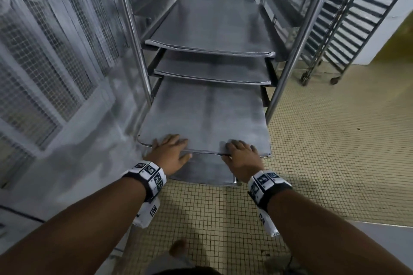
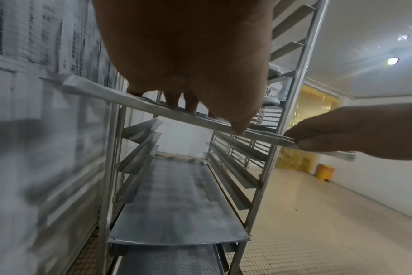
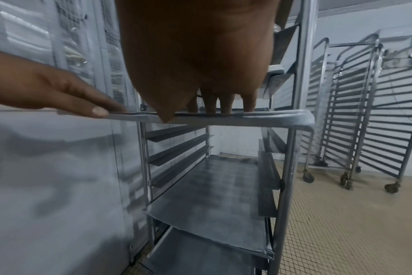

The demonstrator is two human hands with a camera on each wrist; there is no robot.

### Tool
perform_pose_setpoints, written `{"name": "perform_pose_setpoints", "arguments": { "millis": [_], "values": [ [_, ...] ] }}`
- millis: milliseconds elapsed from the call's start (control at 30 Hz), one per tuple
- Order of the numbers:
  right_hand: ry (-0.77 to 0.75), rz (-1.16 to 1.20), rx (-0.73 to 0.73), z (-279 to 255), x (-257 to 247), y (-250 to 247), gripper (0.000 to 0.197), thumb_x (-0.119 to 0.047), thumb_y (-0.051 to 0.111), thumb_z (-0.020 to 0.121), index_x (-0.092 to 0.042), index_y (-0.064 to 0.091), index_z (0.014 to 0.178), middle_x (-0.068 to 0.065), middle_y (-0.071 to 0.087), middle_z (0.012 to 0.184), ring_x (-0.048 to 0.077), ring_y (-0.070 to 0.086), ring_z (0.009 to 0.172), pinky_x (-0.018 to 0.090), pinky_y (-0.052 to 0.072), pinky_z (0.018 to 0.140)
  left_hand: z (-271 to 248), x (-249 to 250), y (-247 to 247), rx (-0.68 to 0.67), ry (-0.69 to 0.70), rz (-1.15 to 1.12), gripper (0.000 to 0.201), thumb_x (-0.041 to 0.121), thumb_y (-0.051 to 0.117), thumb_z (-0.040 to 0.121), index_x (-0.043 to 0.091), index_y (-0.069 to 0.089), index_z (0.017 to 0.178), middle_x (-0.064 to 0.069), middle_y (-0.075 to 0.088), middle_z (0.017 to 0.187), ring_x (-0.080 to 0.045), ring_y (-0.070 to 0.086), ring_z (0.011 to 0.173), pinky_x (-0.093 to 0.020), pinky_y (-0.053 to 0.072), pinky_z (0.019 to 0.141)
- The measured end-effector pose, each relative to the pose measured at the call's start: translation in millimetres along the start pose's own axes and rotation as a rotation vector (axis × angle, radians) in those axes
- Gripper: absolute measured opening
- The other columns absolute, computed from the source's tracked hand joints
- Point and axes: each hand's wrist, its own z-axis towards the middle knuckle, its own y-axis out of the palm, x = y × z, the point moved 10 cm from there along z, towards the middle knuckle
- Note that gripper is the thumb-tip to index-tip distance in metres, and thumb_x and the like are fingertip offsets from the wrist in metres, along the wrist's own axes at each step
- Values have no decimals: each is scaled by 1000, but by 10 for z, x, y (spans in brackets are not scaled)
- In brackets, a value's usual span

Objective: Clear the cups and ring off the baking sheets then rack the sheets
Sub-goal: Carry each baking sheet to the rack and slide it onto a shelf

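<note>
A bare grey baking sheet (image 1: 201, 114) sits partway in the steel rack (image 1: 297, 40), its near edge sticking out toward me. My left hand (image 1: 176, 147) grips that edge at the left, fingers on top and thumb under the rim. My right hand (image 1: 234, 152) holds the same edge at the right the same way. The left wrist view shows the sheet's rim (image 2: 153, 106) under my left hand (image 2: 200, 55), with my right hand (image 2: 353, 130) pinching it. The right wrist view shows the rim (image 3: 270, 117) under my right hand (image 3: 200, 55). No cups or ring are in view.
Two more sheets (image 1: 212, 27) (image 1: 212, 69) lie on higher runners, and another sheet (image 1: 201, 169) lies lower, above a perforated one (image 2: 172, 260). A mesh-panelled metal wall (image 1: 44, 51) stands close on the left. Wheeled racks without sheets (image 3: 365, 111) stand at the right on tiled floor.
</note>
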Motion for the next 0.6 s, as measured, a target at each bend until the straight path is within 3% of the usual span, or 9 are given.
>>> {"name": "perform_pose_setpoints", "arguments": {
  "millis": [100, 167, 333, 500, 600],
  "values": [
    [-15, -12, 0, 13, -31, 40, 52, -48, 35, 102, -18, 39, 144, 4, 38, 154, 25, 35, 140, 47, 32, 115, 22, 83, 37, -9, 17, 51, 58, 57, 37, 100, 31, 34, 152, 3, 21, 164, -20, 13, 152, -61, 12, 119],
    [-29, -13, -5, 13, -58, 71, 52, -49, 34, 102, -19, 37, 144, 5, 36, 155, 26, 33, 141, 47, 32, 115, 36, 86, 57, 1, 28, 79, 58, 57, 33, 101, 31, 32, 153, 3, 20, 164, -21, 12, 152, -59, 15, 119],
    [-56, 3, 2, 15, -85, 95, 49, -49, 33, 103, -24, 36, 145, 4, 31, 157, 25, 26, 145, 47, 25, 118, 50, 22, 139, 18, 58, 129, 86, 69, -7, 82, 38, 27, 155, 7, 16, 167, -19, 9, 154, -50, 15, 119],
    [-69, 24, 33, 106, -49, 24, 42, -48, 33, 104, -31, 38, 141, 0, 32, 156, 24, 25, 146, 44, 21, 118, 218, -19, 122, 25, 67, 142, 86, 69, -9, 82, 42, 26, 155, 9, 14, 167, -19, 8, 155, -49, 13, 119],
    [-36, 38, 53, 256, -18, -7, 38, -48, 33, 104, -33, 41, 138, -3, 33, 155, 23, 25, 147, 43, 20, 119, 402, -51, 79, 26, 77, 157, 72, 68, 1, 92, 43, 25, 155, 10, 16, 167, -20, 9, 155, -48, 15, 119]
  ]
}}
